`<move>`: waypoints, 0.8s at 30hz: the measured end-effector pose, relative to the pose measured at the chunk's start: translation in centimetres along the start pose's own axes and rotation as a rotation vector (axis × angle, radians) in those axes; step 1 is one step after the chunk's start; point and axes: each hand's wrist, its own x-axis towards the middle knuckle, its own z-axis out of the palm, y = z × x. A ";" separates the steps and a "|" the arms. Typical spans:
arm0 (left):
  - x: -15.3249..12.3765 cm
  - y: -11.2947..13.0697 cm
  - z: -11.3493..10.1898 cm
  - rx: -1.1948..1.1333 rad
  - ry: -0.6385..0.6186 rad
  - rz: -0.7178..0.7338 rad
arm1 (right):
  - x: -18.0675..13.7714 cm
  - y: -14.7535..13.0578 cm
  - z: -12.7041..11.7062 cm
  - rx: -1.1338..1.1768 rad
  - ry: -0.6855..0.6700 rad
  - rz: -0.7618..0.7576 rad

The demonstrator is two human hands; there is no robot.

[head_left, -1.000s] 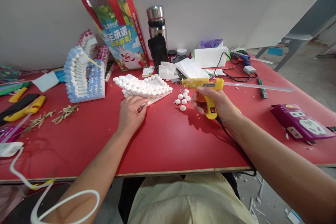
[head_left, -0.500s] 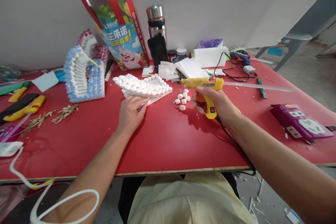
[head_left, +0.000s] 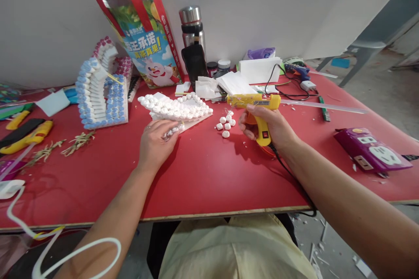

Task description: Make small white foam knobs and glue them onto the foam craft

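My right hand [head_left: 262, 124] is wrapped round the grip of a yellow hot glue gun [head_left: 262, 126], held above the table with its nozzle pointing left. A clear glue stick [head_left: 324, 106] runs from its back end. My left hand [head_left: 157, 141] is closed at the front edge of a white board model [head_left: 180, 109] covered in rows of small white balls. Small white balls [head_left: 170, 132] show between its fingertips, partly hidden by the fingers. A small heap of loose white balls [head_left: 226, 124] lies between the model and the glue gun.
Left of the model stands a blue and white model [head_left: 119, 104], with a printed bag [head_left: 149, 43] behind. A steel flask [head_left: 190, 19], a black phone [head_left: 194, 65] and white papers [head_left: 258, 72] stand at the back. A purple power strip [head_left: 373, 150] lies at right.
My left hand has shifted slightly left and towards me, and its fingers have turned so that small white balls show. The glue gun stays nearly in place; the view has shifted slightly.
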 end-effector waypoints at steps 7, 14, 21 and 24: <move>0.7 3.3 -0.4 -0.042 0.065 0.078 | 0.7 -0.4 -0.9 0.024 0.045 -0.064; 3.2 8.6 2.3 -0.294 -0.337 0.132 | 1.0 -0.2 -1.0 0.042 0.073 -0.047; 2.9 9.7 4.6 -0.173 -0.446 0.178 | 1.1 -0.1 -1.2 0.048 0.081 -0.063; 2.4 9.8 5.0 -0.152 -0.425 0.166 | 1.2 -0.1 -1.1 0.039 0.083 -0.056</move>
